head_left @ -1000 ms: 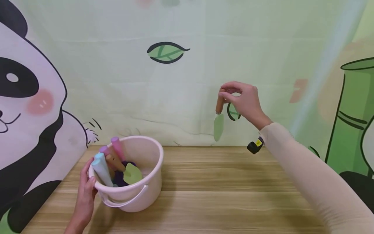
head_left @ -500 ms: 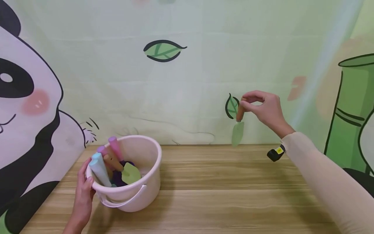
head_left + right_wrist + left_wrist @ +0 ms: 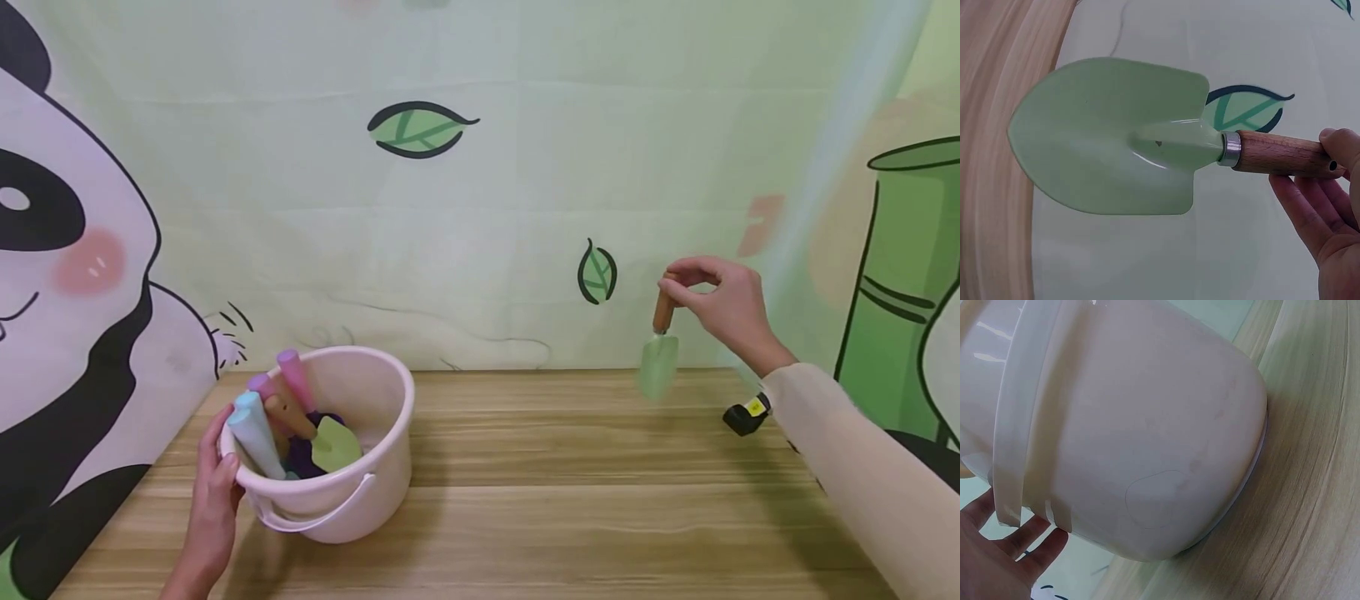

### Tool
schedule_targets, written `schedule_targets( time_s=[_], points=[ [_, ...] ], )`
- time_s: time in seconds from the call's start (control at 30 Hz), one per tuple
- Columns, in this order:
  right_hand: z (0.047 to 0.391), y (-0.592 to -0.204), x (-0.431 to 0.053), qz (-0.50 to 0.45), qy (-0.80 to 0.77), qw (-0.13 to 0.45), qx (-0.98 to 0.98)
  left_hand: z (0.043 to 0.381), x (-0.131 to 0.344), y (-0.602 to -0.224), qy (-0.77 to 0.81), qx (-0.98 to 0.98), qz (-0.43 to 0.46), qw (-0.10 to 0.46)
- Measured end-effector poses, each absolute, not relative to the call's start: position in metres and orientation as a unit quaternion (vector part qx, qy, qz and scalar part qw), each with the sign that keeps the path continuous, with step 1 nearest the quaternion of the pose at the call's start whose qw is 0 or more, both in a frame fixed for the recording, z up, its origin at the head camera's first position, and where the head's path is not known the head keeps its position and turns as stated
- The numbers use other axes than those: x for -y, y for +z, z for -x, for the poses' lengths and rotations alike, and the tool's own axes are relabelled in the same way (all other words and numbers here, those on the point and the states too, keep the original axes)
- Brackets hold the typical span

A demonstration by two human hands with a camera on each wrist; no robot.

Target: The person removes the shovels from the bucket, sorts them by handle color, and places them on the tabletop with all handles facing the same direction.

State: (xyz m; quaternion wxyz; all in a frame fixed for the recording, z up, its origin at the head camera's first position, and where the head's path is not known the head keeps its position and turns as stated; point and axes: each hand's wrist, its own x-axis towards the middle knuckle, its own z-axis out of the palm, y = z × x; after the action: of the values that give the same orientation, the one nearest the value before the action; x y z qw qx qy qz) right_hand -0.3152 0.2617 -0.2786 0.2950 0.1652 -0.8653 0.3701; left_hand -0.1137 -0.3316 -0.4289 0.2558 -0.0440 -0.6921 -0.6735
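My right hand pinches the wooden handle of a small green garden trowel near its end. The trowel's blade hangs down above the right part of the table in the head view. My left hand grips the rim of a pale pink bucket from its left side, thumb at the rim. In the left wrist view several fingers lie against the outside below that rim. Inside the bucket lean pale blue handles, pink handles and a second wooden-handled tool with a green blade.
The bucket stands on the left of a wood-grain table, its white handle hanging down in front. Behind the table rises a light green cloth backdrop printed with a panda and leaves. A small black device sits at the right wrist.
My right hand has carried the trowel to the right and lower, and the blade has turned to face the view more broadly. My left hand keeps its grip on the bucket.
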Motion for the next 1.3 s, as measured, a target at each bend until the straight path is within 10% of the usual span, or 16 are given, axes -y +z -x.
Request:
schedule_targets(
  time_s=[1.3],
  points=[
    [0.311, -0.369, -0.324, -0.134, 0.292, 0.17, 0.932, 0.11, 0.329, -0.423, -0.669, 0.701, 0.03, 0.247]
  ],
)
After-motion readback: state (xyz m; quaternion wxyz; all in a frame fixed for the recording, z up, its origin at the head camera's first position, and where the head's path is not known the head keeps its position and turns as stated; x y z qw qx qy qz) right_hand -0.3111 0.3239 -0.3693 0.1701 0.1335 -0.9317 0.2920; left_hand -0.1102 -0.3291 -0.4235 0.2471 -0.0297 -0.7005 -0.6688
